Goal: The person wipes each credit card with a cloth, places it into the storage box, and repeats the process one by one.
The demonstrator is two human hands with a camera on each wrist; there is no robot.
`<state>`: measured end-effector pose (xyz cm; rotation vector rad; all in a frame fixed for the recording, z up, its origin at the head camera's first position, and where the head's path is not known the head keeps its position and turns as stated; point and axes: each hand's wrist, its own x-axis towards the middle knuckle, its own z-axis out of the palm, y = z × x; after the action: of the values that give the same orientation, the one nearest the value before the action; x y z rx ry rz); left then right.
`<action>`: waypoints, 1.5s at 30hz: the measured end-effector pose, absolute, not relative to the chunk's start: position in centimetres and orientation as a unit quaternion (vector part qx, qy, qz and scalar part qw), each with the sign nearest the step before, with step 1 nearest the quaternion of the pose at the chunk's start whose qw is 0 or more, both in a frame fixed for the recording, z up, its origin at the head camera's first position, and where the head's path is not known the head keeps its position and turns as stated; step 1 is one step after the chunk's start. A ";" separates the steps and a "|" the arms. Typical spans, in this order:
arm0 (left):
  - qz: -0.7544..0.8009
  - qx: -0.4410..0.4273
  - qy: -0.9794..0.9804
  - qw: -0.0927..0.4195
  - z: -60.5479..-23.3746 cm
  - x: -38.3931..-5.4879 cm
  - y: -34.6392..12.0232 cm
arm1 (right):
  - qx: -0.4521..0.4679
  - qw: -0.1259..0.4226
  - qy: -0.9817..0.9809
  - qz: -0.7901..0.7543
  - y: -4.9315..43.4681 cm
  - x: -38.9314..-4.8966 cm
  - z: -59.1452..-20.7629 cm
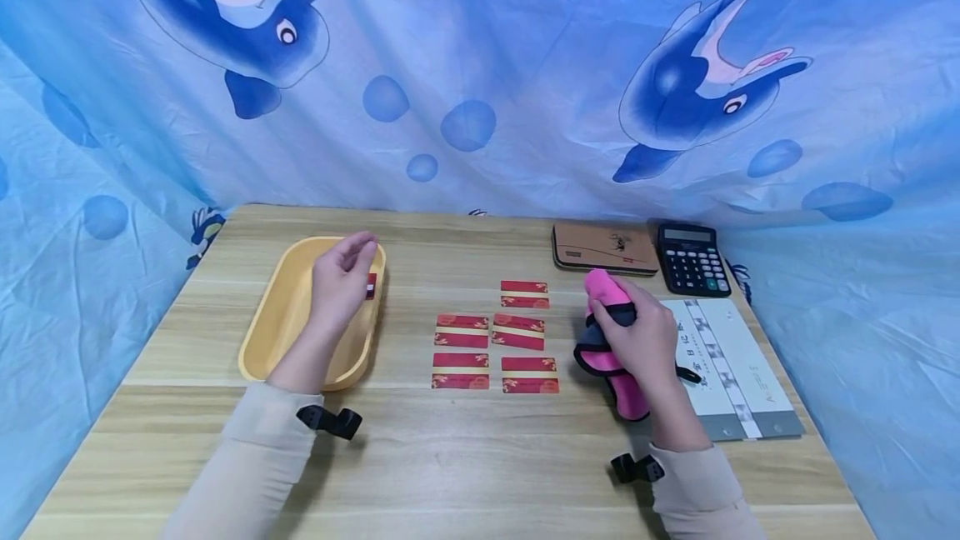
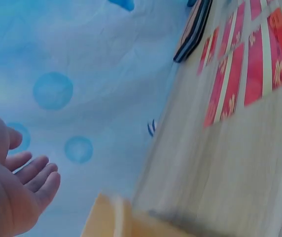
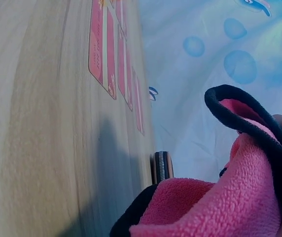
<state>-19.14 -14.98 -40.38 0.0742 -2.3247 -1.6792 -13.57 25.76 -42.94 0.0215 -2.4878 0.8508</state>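
Note:
My right hand (image 1: pixel 648 332) grips a bunched pink and dark-grey cloth (image 3: pixel 239 187) with black edging, held at the right of the table by the white notebook. Above the yellow tray (image 1: pixel 255 332) at the left is my left hand (image 1: pixel 341 282), its fingers loosely bent with nothing in them, as the left wrist view shows. Part of a red card (image 1: pixel 371 286) shows inside the tray, beside that hand. Between the hands lie several red and gold cards, laid flat in rough rows, such as the lower left card (image 1: pixel 461 372) and the single top card (image 1: pixel 524 294).
A brown zip wallet (image 1: pixel 606 248) lies at the back right, with a black calculator (image 1: pixel 692 258) beside it. The white and grey notebook (image 1: pixel 738 369) lies along the right edge, partly behind my right hand. A blue dolphin-print curtain (image 1: pixel 480 90) hangs behind the wooden table (image 1: pixel 450 465).

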 end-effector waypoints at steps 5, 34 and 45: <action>-0.566 -0.049 -0.816 0.111 -40.5 -19.4 -12.7 | 0.010 0.260 -0.913 0.314 25.9 -13.5 -42.8; -0.563 -0.116 -0.818 0.000 -46.7 -21.3 -3.1 | 0.003 0.260 -0.907 0.331 26.3 -13.1 -43.1; -0.527 -0.124 -0.840 -0.032 -49.1 -22.4 -1.5 | 0.020 0.257 -0.907 0.333 26.5 -13.0 -43.3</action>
<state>-22.44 -1.51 -49.09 -0.3963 -2.6948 -1.6895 -13.03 26.45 -43.30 0.0529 -2.4602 0.9022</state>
